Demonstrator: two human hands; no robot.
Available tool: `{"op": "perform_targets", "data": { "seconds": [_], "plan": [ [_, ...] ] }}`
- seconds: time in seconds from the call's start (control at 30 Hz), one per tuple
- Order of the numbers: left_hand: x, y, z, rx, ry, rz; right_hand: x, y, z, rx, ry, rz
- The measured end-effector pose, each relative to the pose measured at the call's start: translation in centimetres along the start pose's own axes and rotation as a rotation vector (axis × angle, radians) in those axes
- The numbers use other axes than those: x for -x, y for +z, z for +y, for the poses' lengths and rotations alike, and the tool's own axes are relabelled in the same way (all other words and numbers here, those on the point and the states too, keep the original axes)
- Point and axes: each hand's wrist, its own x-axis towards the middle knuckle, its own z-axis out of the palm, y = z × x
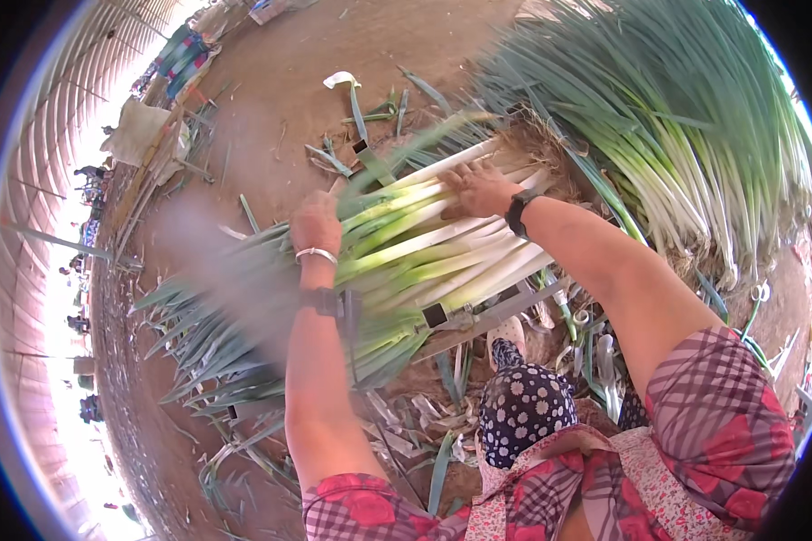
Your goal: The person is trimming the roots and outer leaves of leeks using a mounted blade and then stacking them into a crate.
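A thick bundle of long green onions (440, 250) lies across a metal frame (494, 314) in front of me, white stalks and roots to the right, green leaves to the left. My left hand (317, 226), with a white bracelet at the wrist, rests at the bundle's far edge where the leaves begin; its fingers are partly hidden. My right hand (477, 189) lies over the white stalks near the roots, palm down with fingers spread. A dark band circles each forearm or wrist. Whether either hand grips stalks is unclear.
A large pile of green onions (677, 135) lies at the upper right. Cut leaves and peelings (406, 426) litter the dirt ground (277, 81). A pale sack (132, 132) and distant people are at the left. A blur covers part of the leaves.
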Motion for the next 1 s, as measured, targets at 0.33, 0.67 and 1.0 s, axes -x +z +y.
{"op": "perform_targets", "data": {
  "seconds": [0.33,0.67,1.0],
  "plan": [
    [9.4,-12.5,-23.9,-0.425,-0.881,0.358,0.0,0.5,-0.4,0.013,-0.015,0.03],
    [1.6,-2.8,1.5,-0.231,0.062,-0.051,-1.3,0.7,-1.1,-0.052,-0.004,0.007],
    [3.9,-3.8,7.3,-0.218,0.011,-0.034,-2.0,1.3,0.8,-0.102,0.031,-0.049]
  ]
}}
